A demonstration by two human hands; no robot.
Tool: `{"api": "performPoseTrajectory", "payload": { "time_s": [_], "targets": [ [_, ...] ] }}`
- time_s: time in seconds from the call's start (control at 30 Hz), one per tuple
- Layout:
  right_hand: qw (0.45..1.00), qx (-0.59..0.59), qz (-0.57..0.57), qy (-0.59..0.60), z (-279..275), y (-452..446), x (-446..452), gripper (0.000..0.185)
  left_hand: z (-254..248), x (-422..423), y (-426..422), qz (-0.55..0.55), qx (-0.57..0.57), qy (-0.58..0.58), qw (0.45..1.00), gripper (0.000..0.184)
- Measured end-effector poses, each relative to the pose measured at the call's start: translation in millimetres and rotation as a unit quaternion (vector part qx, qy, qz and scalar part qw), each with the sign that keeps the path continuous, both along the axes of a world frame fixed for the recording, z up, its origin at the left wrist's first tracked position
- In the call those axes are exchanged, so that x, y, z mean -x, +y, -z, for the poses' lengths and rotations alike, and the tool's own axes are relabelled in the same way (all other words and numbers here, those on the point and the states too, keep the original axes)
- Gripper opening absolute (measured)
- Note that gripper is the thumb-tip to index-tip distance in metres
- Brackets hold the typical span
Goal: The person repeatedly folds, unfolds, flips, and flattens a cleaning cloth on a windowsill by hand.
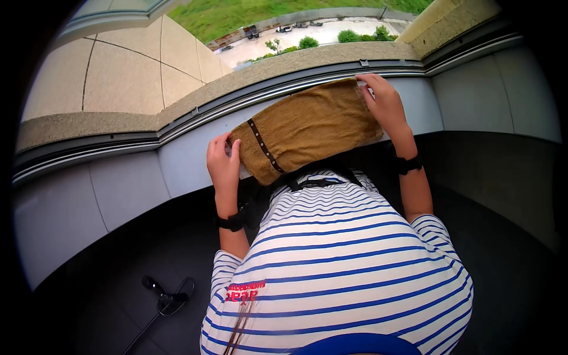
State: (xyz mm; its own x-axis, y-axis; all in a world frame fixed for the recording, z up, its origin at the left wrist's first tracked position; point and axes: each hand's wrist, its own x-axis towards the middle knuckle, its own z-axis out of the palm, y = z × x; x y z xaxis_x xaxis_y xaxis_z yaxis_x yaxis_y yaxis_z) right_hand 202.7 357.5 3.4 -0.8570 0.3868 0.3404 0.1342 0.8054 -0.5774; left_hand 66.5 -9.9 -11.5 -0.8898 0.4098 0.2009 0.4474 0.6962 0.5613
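Observation:
A brown towel (319, 125) with a dark dotted band near its left end lies spread over the pale window sill (183, 163), its near edge reaching the sill's front. My left hand (223, 163) has its thumb and fingers closed on the towel's left edge. At the far right corner, my right hand (383, 103) grips the towel between thumb and fingers. Some fingertips of both hands are hidden by the cloth or by the hand itself. Each wrist wears a black band.
Beyond the sill runs the metal window track (236, 97), with the open window above a yard and grass far below. Tiled outer wall (127, 65) stands at left. On the dark floor at lower left lies a black object with a loop and cable (171, 302).

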Motion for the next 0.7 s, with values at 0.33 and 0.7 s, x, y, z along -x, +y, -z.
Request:
{"api": "performPoseTrajectory", "payload": {
  "time_s": [0.33,0.7],
  "targets": [
    [0.998,-0.036,-0.023,-0.05,8.4,14.5,16.9,0.014,5.6,9.3,2.1,-0.059,-0.025,-0.064,0.996,0.028],
    [0.996,0.061,-0.012,-0.057,-43.0,6.6,-15.1,0.012,-15.1,17.0,-7.7,-0.042,-0.018,-0.053,0.998,0.014]
  ]
}}
